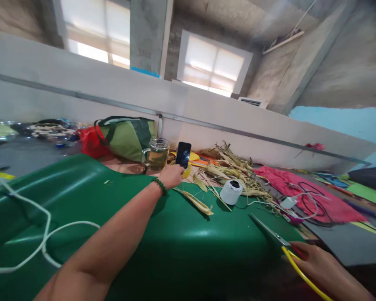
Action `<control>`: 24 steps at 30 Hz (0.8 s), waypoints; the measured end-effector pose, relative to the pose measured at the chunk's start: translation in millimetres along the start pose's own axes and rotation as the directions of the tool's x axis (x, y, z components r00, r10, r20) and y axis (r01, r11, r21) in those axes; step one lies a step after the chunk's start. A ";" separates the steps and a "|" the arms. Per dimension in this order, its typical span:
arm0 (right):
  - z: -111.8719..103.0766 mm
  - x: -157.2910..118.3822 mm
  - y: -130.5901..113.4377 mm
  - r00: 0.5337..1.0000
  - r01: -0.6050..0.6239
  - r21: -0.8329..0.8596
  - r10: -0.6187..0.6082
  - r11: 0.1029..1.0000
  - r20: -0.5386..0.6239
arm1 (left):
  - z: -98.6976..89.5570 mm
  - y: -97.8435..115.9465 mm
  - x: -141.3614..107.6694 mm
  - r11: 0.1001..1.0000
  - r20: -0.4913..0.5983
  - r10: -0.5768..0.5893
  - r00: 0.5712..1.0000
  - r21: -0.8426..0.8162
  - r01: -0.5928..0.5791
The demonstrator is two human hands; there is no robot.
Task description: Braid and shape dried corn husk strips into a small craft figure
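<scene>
My left hand (172,176), a dark green bead bracelet on its wrist, reaches across the green sheet to the lower edge of an upright smartphone (183,154). Its fingertips are at the screen's bottom; most of the fingers are hidden behind the back of the hand. A yellow ring-shaped thing (187,171) shows beside the phone's base. At the lower right, my right hand (316,261) is closed around the handles of scissors (271,233), whose blades point up and left. Dry husk strips (196,203) and a white thread cone (231,193) lie between the hands.
A glass mug (158,154) of liquid and a green bag (128,138) stand behind my left hand. Dried husks (238,167) are heaped at the back. Right of them lies a pink cloth (313,196) with cables. A white cable (47,225) loops over the green sheet (81,188).
</scene>
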State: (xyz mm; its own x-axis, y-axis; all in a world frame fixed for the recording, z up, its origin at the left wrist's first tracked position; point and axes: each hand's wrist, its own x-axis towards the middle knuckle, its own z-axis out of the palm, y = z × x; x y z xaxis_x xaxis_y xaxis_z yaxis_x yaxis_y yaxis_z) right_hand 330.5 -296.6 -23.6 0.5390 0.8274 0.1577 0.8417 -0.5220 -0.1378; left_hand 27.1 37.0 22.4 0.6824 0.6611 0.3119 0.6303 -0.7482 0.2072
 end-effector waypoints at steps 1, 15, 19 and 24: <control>-1.6 1.4 -5.8 0.996 -0.021 0.050 0.016 0.999 0.086 | -1.9 1.3 0.2 1.000 -0.062 -0.003 0.998 -0.024 0.001; -9.3 38.4 -128.0 0.992 0.123 -0.244 -0.126 0.962 0.002 | -4.3 11.4 6.0 0.091 0.168 -0.213 0.963 -0.977 0.191; 2.7 45.4 -207.5 0.894 0.442 -0.147 -0.448 0.885 -0.007 | 1.7 4.4 12.3 0.027 0.136 -0.280 0.950 -0.988 0.149; 32.8 65.4 -252.3 0.873 0.484 -0.189 -0.485 0.854 0.042 | 6.2 -13.0 16.5 0.599 -0.091 -0.307 0.947 -0.792 0.118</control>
State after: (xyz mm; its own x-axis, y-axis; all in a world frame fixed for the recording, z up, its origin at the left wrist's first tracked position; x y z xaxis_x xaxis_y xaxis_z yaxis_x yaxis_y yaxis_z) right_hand 152.4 -104.0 -10.6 0.0609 0.9846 0.1637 0.9860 -0.0849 0.1438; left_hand 32.5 58.0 19.1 0.4191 0.8511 0.3163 0.1654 -0.4141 0.8951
